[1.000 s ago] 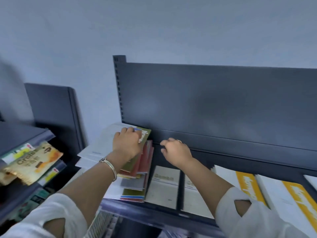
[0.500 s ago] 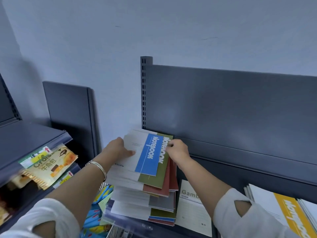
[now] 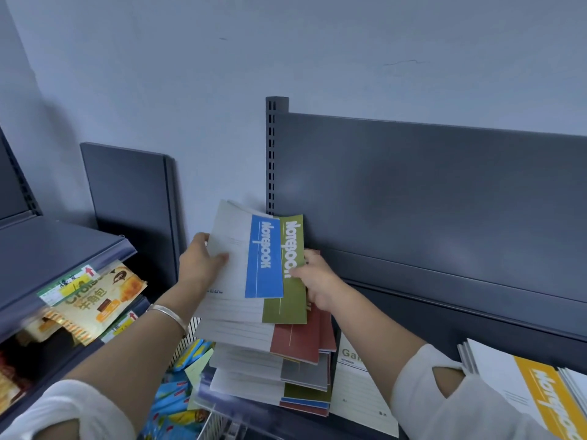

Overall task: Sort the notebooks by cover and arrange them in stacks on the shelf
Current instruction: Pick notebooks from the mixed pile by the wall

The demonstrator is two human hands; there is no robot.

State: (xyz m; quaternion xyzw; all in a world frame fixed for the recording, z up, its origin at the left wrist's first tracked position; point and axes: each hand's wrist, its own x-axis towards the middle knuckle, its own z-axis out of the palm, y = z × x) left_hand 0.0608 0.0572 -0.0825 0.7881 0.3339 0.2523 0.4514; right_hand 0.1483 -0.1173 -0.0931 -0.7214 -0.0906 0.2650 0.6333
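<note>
A mixed pile of notebooks (image 3: 286,379) lies at the left end of the dark shelf (image 3: 476,328). My left hand (image 3: 200,265) grips the left edge of the blue-band notebook (image 3: 263,258), lifted and tilted off the top. My right hand (image 3: 317,281) pinches the green-band notebook (image 3: 287,309) just under it. Red-band notebooks (image 3: 297,341) and grey, green and blue ones lie lower in the pile. A beige notebook (image 3: 359,392) lies flat to the right. Yellow-band notebooks (image 3: 533,389) are stacked at the far right.
The shelf's dark back panel (image 3: 428,192) stands close behind the pile, with a slotted upright (image 3: 271,154) at its left. A neighbouring shelf on the left holds snack packets (image 3: 95,303). A wire basket (image 3: 190,392) with colourful packets sits below.
The view has shifted left. My left hand went from lying on the pile to gripping the blue-band notebook's left edge and lifting it. My right hand came onto the green-band notebook.
</note>
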